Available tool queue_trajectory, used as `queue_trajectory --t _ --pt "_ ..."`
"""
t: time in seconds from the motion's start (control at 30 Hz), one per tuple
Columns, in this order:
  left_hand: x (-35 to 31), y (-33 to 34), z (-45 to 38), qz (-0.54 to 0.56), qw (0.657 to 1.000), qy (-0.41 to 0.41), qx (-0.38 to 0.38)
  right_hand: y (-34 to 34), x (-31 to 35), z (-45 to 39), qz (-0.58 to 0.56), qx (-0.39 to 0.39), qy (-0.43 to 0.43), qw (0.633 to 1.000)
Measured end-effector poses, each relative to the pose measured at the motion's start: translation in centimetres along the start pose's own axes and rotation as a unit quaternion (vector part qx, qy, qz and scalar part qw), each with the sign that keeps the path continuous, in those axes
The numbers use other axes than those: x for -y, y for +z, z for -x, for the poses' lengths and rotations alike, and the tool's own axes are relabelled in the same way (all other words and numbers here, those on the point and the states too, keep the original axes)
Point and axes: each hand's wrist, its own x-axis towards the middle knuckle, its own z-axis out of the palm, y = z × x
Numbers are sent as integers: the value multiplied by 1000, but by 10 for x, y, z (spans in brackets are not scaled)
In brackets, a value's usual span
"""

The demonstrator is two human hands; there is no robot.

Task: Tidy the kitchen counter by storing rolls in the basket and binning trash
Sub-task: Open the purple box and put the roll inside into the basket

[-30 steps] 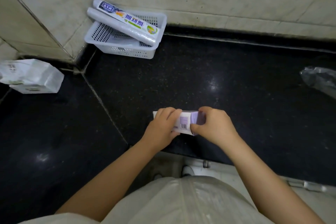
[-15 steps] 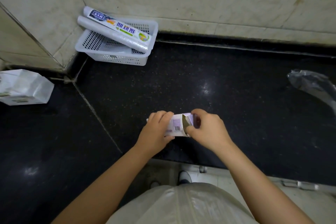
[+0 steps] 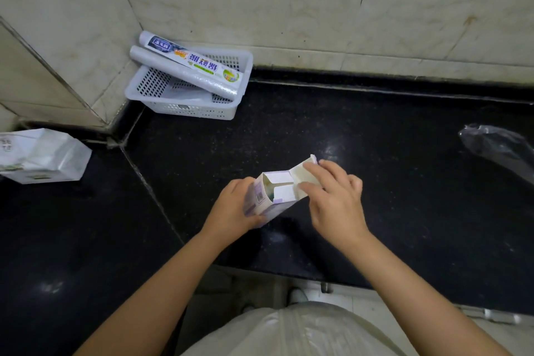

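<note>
Head: left hand grip clasps carton, open end up, tilted; right hand grip pinches flap

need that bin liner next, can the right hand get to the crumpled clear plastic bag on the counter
Probably yes: bare counter lies between the right hand and the clear plastic bag, but it would first have to release the box flap.

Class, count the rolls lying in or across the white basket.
2: a printed roll and a plain roll, side by side across the basket. More could be hidden underneath.
</note>
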Motion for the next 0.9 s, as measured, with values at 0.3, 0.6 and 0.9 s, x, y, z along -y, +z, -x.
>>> queue_trajectory --t 0.3,0.6,0.9 --pt "-4 -1 -5 -17 1000 18 14 -11 11 -8 -17 77 -37 996" --pt "3 -1 -5 17 1000 18 3 -6 24 3 -52 175 -43 982" --pt "5 -13 -3 34 997 50 47 0 21 -5 -73 261 62 961"
